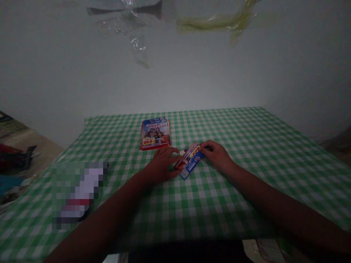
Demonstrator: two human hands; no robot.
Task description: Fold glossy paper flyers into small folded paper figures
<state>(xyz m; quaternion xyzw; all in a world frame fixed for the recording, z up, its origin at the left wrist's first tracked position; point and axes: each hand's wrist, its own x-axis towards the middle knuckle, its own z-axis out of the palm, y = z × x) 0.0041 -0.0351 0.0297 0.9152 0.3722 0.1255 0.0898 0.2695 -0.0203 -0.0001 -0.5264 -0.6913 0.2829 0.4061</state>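
A small folded leaflet [191, 161], blue, red and pink with a QR code, lies on the green checked tablecloth [246, 146] between my hands. My left hand [162, 164] rests at its left end, fingers curled and touching the paper. At its upper right end my right hand [216, 154] presses or pinches the leaflet with bent fingers. A stack of colourful flyers [155, 134] with a yellow price tag lies just beyond my left hand.
A blurred-out patch [78, 193] covers an object at the left of the table. The wall behind carries scraps of clear tape [138, 47]. Dark clutter [16, 157] sits on the floor at the left.
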